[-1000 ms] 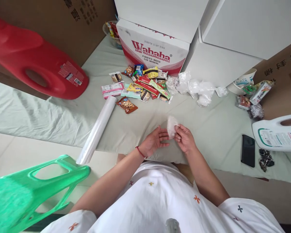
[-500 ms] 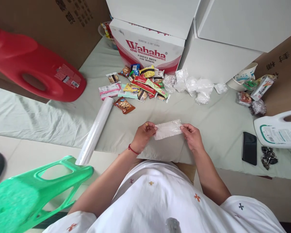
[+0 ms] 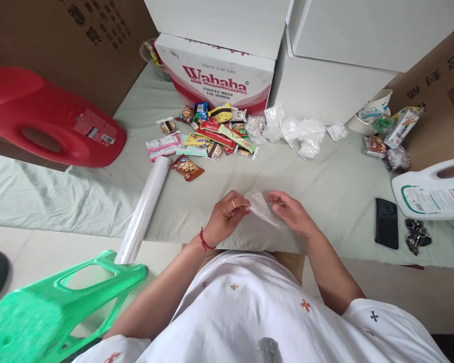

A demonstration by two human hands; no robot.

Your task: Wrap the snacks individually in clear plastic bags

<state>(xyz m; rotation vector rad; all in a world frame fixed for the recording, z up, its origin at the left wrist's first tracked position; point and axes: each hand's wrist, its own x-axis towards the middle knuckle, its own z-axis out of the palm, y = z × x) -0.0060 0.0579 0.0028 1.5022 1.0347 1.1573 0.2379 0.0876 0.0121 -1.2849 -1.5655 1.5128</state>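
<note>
A small clear plastic bag (image 3: pixel 262 206) hangs between my two hands just above the pale green cloth (image 3: pixel 325 176). My left hand (image 3: pixel 227 216), with a gold ring and a red wrist cord, pinches the bag's left end. My right hand (image 3: pixel 290 213) is at the bag's right side, fingers loosely curled around its lower edge. Beyond the hands lies a pile of snack packets (image 3: pixel 208 133), with a cookie packet (image 3: pixel 186 167) nearest. A heap of crumpled clear bags (image 3: pixel 295 130) lies to the right of the snacks.
A roll of plastic film (image 3: pixel 144 209) lies left of my hands. A red jug (image 3: pixel 49 123) and a green stool (image 3: pixel 56 302) are at the left. A Wahaha carton (image 3: pixel 212 80) and white boxes (image 3: pixel 333 75) stand behind. A black phone (image 3: pixel 386 223), keys (image 3: pixel 416 236) and a white jug (image 3: pixel 431 194) are at the right.
The bag was bunched between my hands, then stretched flat between them. Now my hands are closer together and the bag hangs slack and slanted.
</note>
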